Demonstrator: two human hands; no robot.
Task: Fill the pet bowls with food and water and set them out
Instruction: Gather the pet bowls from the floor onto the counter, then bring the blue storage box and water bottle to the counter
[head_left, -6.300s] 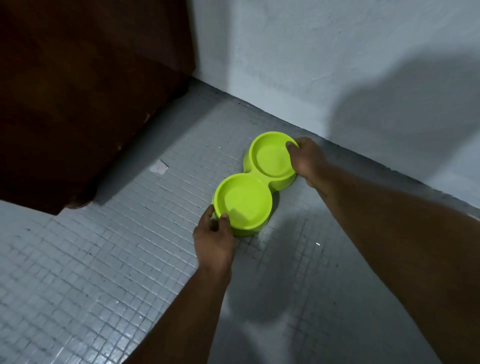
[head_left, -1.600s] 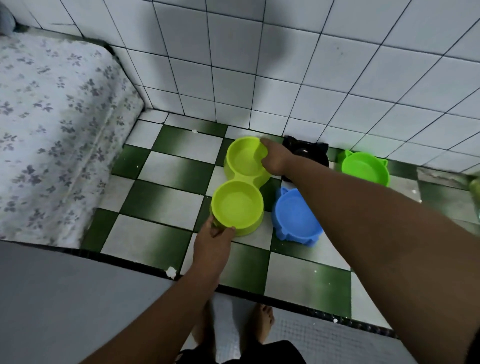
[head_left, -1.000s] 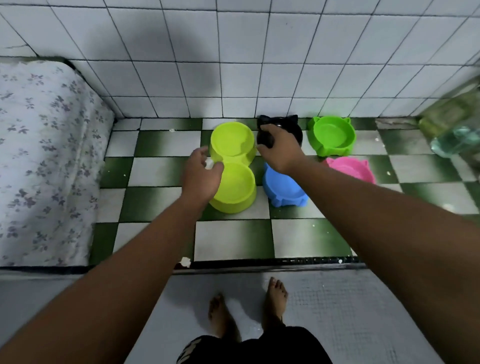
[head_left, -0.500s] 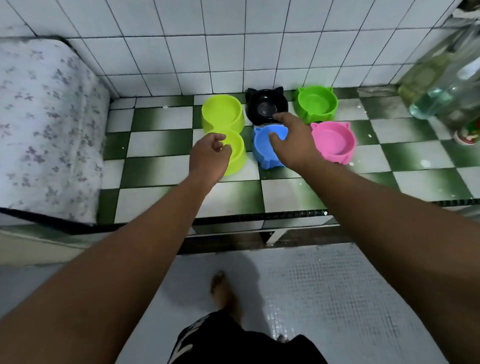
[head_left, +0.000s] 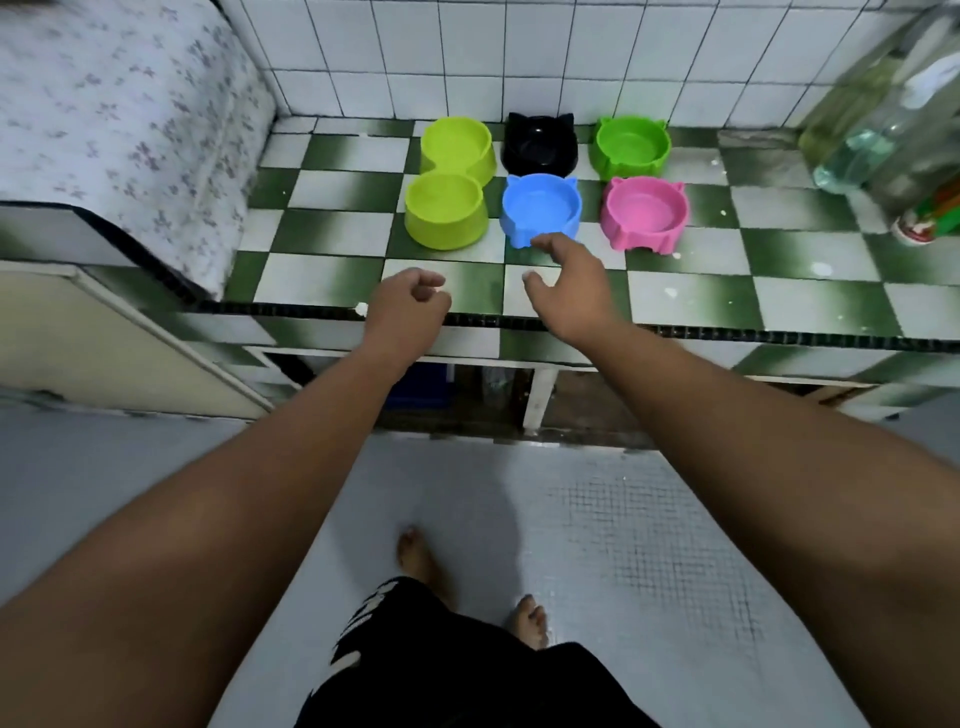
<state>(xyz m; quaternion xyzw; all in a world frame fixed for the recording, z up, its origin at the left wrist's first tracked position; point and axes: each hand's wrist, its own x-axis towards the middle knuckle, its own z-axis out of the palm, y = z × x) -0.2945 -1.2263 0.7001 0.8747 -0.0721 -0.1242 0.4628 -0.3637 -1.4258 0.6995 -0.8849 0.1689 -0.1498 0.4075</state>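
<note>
A lime double pet bowl (head_left: 449, 182) rests on the green-and-white checkered counter (head_left: 675, 296), near the back wall. To its right stand a black bowl (head_left: 539, 145), a green bowl (head_left: 631, 147), a blue bowl (head_left: 540, 208) and a pink bowl (head_left: 644, 212). All look empty. My left hand (head_left: 408, 306) hovers over the counter's front edge with fingers loosely curled, holding nothing. My right hand (head_left: 569, 286) is just in front of the blue bowl, fingers apart, touching nothing.
A floral-covered block (head_left: 119, 119) fills the counter's left end. Clear bottles (head_left: 883, 119) and a small container (head_left: 924, 223) stand at the right. White wall tiles close the back. Open shelves lie under the counter. My bare feet are on the grey floor (head_left: 623, 545).
The double bowl was carried from the floor to the counter and set down. Both hands have let go and drawn back toward the front edge.
</note>
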